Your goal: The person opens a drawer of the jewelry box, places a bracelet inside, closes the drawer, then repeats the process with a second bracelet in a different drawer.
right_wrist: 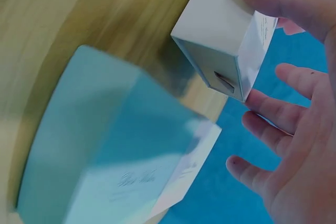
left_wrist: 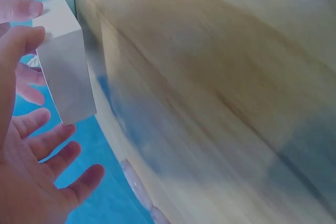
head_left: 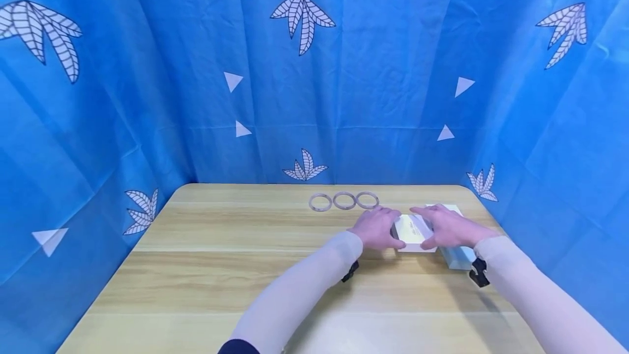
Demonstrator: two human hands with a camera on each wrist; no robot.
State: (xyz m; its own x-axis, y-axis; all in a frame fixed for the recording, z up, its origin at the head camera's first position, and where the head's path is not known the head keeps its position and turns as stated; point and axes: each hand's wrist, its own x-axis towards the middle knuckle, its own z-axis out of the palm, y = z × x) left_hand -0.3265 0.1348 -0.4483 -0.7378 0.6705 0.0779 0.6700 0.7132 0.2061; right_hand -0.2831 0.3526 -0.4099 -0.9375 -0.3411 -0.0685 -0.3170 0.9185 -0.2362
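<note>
A small white box (head_left: 414, 231) with faint print on its top is between my two hands. From its left side, my left hand (head_left: 375, 228) grips it with thumb and fingertips. My right hand (head_left: 449, 227) holds the right side the same way. In the left wrist view, the thumb and a fingertip of my left hand (left_wrist: 37, 177) touch the box (left_wrist: 68, 72). A small dark tab shows on the end face of the box (right_wrist: 215, 14) in the right wrist view. Whether the box touches the table is unclear.
Under my right forearm stands a light blue box (head_left: 459, 257) with a pale printed panel. Three thin rings (head_left: 344, 200) lie in a row at the back of the wooden table (head_left: 196, 266). A blue patterned curtain (head_left: 383, 70) hangs around the table.
</note>
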